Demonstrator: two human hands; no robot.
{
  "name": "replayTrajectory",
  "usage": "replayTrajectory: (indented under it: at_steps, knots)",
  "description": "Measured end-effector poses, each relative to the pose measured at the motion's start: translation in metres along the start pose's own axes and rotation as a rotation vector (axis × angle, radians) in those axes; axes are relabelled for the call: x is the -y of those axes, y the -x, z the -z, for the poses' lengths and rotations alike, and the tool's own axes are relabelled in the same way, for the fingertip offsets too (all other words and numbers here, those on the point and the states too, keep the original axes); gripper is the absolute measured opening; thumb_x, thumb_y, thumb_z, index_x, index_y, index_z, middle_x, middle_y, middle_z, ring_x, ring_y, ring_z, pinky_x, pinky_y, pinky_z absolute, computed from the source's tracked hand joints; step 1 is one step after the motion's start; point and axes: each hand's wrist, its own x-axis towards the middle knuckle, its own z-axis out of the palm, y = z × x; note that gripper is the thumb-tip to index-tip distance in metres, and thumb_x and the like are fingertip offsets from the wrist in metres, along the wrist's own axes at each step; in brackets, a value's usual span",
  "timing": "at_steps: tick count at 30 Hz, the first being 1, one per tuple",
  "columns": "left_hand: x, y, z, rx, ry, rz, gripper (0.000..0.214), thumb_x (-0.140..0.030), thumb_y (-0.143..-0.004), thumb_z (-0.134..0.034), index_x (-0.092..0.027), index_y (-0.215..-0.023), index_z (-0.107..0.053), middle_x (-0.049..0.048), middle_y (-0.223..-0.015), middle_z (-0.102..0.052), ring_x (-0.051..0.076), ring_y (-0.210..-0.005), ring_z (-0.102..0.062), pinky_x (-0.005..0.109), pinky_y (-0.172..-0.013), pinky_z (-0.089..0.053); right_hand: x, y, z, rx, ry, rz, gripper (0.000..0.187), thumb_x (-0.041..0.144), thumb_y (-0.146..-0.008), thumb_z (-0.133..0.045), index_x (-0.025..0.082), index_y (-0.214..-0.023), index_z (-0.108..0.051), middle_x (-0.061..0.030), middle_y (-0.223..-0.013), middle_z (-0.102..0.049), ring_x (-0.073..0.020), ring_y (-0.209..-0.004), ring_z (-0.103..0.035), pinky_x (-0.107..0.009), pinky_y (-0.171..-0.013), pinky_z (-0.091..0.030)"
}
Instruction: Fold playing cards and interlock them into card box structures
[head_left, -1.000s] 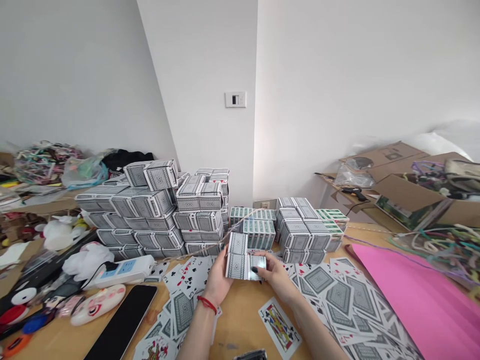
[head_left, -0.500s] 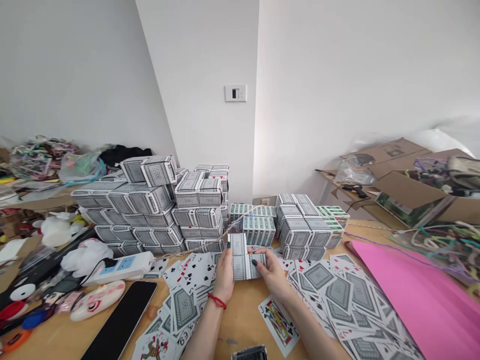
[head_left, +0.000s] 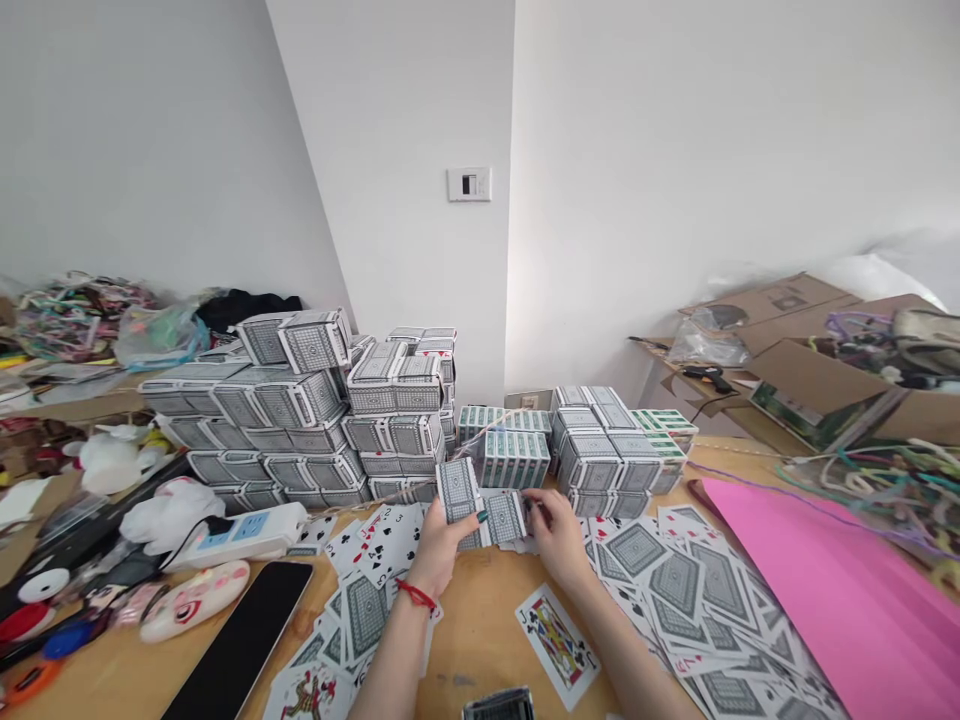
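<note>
the folded cards (head_left: 459, 490) sit between the two hands over the desk (head_left: 480, 610). seen from the left hand (head_left: 441, 548), they lie toward one o'clock; from the right hand (head_left: 559, 535), toward ten. the left is the closer of the two, clamped on their lower left part with its thumb laid across the front. the right is drawn in narrow at their three o'clock end, fingers curled; from where i stand i can't tell whether it pinches that edge or just touches it.

the taller panel has its long axis running roughly eleven to five, and the other panel juts from it toward three, so the piece opens toward the right hand. below the right hand, near six o'clock, a jack (head_left: 559, 645) lies face up, well apart from the piece.
</note>
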Motion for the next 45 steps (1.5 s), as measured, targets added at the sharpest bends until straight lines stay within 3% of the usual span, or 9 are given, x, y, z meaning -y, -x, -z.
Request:
replayTrajectory:
  at_steps: [2,4,8,15,22,28,33,39,45]
  knots:
    - [-0.004,0.001,0.003,0.002,0.076,0.024,0.051,-0.019,-0.059,-0.073,-0.019,-0.107,-0.057,0.0066,-0.097,-0.069,0.024,-0.091,-0.064,0.035,-0.081,-0.048,0.003,0.001,0.002,0.091,0.184,0.092,0.028,0.033,-0.077,-0.052,0.020,-0.099,-0.062,-0.0094,-0.102,-0.061,-0.0259,-0.094,-0.052,-0.040,-0.083,-0.040]
    - [-0.007,0.003,0.005,0.007,0.157,0.017,0.045,-0.019,-0.061,-0.071,-0.020,-0.105,-0.058,0.0049,-0.098,-0.068,0.022,-0.090,-0.064,0.032,-0.080,-0.049,0.008,0.003,0.002,0.197,0.324,0.154,0.045,0.038,-0.069,-0.063,0.021,-0.110,-0.058,-0.0096,-0.117,-0.056,-0.0280,-0.099,-0.048,-0.042,-0.086,-0.038]
    - [-0.008,0.003,0.005,0.005,0.231,0.010,0.038,-0.017,-0.062,-0.070,-0.021,-0.099,-0.060,0.0037,-0.098,-0.067,0.019,-0.089,-0.064,0.029,-0.078,-0.050,0.016,0.005,-0.001,0.289,0.457,0.143,0.060,0.043,-0.068,-0.065,0.022,-0.122,-0.050,-0.0085,-0.125,-0.052,-0.0296,-0.101,-0.046,-0.043,-0.088,-0.035]
    - [-0.005,0.000,0.002,-0.005,0.234,0.000,0.039,-0.016,-0.061,-0.071,-0.021,-0.098,-0.061,0.0022,-0.093,-0.068,0.017,-0.083,-0.064,0.026,-0.072,-0.051,0.017,0.004,0.001,0.274,0.417,0.158,0.043,0.039,-0.072,-0.062,0.022,-0.111,-0.057,-0.0070,-0.111,-0.060,-0.0271,-0.099,-0.047,-0.037,-0.086,-0.037]
    - [-0.002,-0.001,0.002,0.017,0.198,0.008,0.041,-0.019,-0.062,-0.070,-0.021,-0.102,-0.060,0.0047,-0.096,-0.067,0.020,-0.085,-0.064,0.028,-0.068,-0.052,0.012,0.004,-0.005,0.216,0.418,0.090,0.041,0.033,-0.064,-0.066,0.020,-0.102,-0.060,-0.0091,-0.099,-0.056,-0.0270,-0.093,-0.049,-0.039,-0.084,-0.039]
    - [-0.001,-0.002,0.005,0.008,0.211,0.014,0.043,-0.019,-0.063,-0.069,-0.023,-0.105,-0.059,0.0048,-0.098,-0.068,0.020,-0.084,-0.065,0.030,-0.072,-0.051,0.008,-0.001,0.001,0.222,0.127,-0.007,0.039,0.020,-0.060,-0.062,0.019,-0.098,-0.058,-0.0071,-0.095,-0.054,-0.0241,-0.093,-0.053,-0.037,-0.083,-0.044]
    - [-0.006,-0.002,0.004,-0.001,0.292,0.023,0.045,-0.015,-0.059,-0.071,-0.020,-0.103,-0.060,0.0057,-0.096,-0.069,0.022,-0.087,-0.065,0.031,-0.075,-0.051,0.035,-0.012,0.023,0.374,-0.254,-0.192,0.047,0.015,-0.065,-0.054,0.021,-0.110,-0.043,-0.0038,-0.088,-0.059,-0.0168,-0.071,-0.062,-0.028,-0.060,-0.051]
    - [-0.004,-0.002,0.002,0.026,0.335,0.043,0.045,-0.014,-0.060,-0.071,-0.021,-0.103,-0.059,0.0035,-0.095,-0.070,0.019,-0.088,-0.065,0.030,-0.080,-0.049,0.080,-0.023,0.078,0.345,-0.372,-0.138,0.040,0.018,-0.072,-0.054,0.024,-0.108,-0.037,-0.0050,-0.096,-0.064,-0.0181,-0.081,-0.065,-0.033,-0.071,-0.053]
    - [0.000,-0.002,0.002,0.064,0.305,0.071,0.043,-0.015,-0.063,-0.071,-0.020,-0.104,-0.058,0.0043,-0.098,-0.069,0.019,-0.088,-0.065,0.031,-0.082,-0.049,0.084,-0.022,0.106,0.333,-0.302,-0.154,0.039,0.020,-0.071,-0.055,0.026,-0.107,-0.041,-0.0042,-0.092,-0.066,-0.0193,-0.077,-0.066,-0.036,-0.071,-0.054]
